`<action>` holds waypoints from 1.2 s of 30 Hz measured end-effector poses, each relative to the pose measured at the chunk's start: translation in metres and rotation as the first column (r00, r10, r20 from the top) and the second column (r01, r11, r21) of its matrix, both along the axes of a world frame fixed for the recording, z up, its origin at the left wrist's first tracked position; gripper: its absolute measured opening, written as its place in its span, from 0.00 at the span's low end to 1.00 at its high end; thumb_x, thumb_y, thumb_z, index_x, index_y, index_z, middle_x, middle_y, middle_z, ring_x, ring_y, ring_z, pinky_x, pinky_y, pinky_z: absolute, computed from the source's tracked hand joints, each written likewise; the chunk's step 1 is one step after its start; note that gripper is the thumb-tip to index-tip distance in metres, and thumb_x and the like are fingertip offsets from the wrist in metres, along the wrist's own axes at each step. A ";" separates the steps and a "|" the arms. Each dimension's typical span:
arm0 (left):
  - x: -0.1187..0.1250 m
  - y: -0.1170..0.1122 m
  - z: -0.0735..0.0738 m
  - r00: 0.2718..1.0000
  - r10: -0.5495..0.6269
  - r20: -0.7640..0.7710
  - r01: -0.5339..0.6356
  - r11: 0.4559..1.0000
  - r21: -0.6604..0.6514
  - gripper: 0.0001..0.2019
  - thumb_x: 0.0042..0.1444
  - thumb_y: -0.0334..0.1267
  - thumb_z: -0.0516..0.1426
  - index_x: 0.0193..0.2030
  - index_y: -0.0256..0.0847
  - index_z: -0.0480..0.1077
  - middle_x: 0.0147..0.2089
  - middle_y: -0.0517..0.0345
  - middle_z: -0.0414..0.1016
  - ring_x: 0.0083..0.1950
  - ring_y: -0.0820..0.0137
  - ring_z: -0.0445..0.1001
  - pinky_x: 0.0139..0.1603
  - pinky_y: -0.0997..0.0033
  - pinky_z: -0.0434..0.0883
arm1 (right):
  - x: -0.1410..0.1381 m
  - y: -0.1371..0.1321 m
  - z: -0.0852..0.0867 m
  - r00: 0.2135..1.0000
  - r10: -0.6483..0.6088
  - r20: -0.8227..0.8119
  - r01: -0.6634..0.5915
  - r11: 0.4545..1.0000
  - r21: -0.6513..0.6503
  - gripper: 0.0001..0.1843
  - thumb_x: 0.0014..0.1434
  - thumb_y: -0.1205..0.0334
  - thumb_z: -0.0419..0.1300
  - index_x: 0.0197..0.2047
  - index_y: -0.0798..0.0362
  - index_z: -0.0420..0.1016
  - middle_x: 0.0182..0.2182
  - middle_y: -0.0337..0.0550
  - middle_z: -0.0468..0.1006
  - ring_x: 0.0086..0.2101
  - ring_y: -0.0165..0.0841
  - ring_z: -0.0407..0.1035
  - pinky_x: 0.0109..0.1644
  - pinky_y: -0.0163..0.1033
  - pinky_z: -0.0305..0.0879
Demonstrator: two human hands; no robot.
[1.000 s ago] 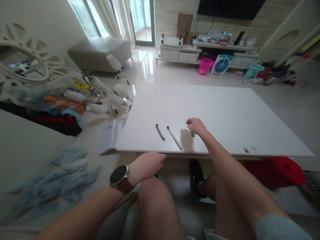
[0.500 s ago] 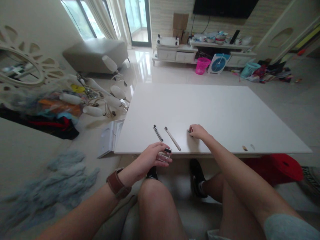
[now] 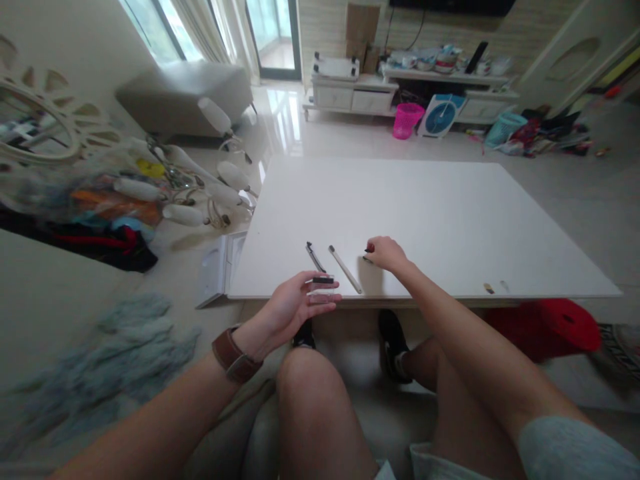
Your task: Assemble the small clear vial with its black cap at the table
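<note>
My left hand point(image 3: 287, 303) is closed around a small clear plastic case point(image 3: 323, 291) with a dark strip along its top, held over the near edge of the white table point(image 3: 425, 207). My right hand point(image 3: 389, 253) pinches a small dark piece point(image 3: 369, 251) just above the tabletop; the fingers hide most of it. Between the hands lies a slim pale stick point(image 3: 345, 269) with a dark end, slanting toward the edge. Left of it, a shorter grey and black slim piece point(image 3: 315, 256) rests on the table, its near end close to my left fingertips.
Two tiny flat bits, one brown and dark point(image 3: 489, 288), lie near the table's right front edge. A red roll point(image 3: 555, 327) stands below that side. A white multi-armed lamp point(image 3: 210, 193) and an open white box point(image 3: 215, 270) are at the left.
My right hand has shifted slightly left with the small dark piece. My left hand has turned the clear case so its dark strip lies level. The view has tipped down a little.
</note>
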State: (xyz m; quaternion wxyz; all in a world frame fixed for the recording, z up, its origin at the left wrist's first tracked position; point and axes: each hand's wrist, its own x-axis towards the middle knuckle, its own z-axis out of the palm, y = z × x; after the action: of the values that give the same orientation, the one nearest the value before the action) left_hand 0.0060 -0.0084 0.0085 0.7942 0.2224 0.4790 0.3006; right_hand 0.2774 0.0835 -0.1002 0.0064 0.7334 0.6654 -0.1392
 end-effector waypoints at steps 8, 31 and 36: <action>-0.001 0.002 0.000 0.999 0.048 -0.015 -0.048 0.999 -0.002 0.08 0.60 0.32 0.52 0.40 0.32 0.72 0.48 0.37 0.78 0.39 0.61 0.82 0.39 0.67 0.79 | -0.053 0.008 0.021 0.814 0.162 -0.557 -0.004 0.962 0.273 0.06 0.54 0.62 0.64 0.34 0.54 0.81 0.25 0.40 0.75 0.27 0.30 0.68 0.33 0.35 0.62; -0.003 0.006 -0.004 0.959 0.282 -0.027 -0.279 0.958 0.065 0.08 0.60 0.30 0.52 0.39 0.32 0.71 0.47 0.40 0.78 0.38 0.63 0.81 0.44 0.64 0.78 | -0.102 -0.003 0.032 -0.105 0.082 -0.991 0.078 0.994 0.074 0.09 0.43 0.65 0.71 0.28 0.54 0.75 0.31 0.41 0.82 0.34 0.32 0.76 0.36 0.35 0.66; -0.002 0.007 -0.005 0.958 0.285 -0.028 -0.283 0.958 0.057 0.07 0.60 0.29 0.52 0.39 0.32 0.71 0.46 0.41 0.78 0.39 0.63 0.81 0.43 0.64 0.78 | -0.106 -0.002 0.028 -0.160 0.058 -0.985 0.048 0.998 0.051 0.10 0.45 0.64 0.72 0.29 0.54 0.75 0.27 0.39 0.81 0.30 0.30 0.75 0.36 0.35 0.66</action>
State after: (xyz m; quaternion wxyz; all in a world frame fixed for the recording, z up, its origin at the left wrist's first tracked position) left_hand 0.0038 -0.0017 0.0038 0.7279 0.1777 0.5122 0.4198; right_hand 0.1718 0.0812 -0.0723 -0.5277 0.3662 0.4431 -0.6254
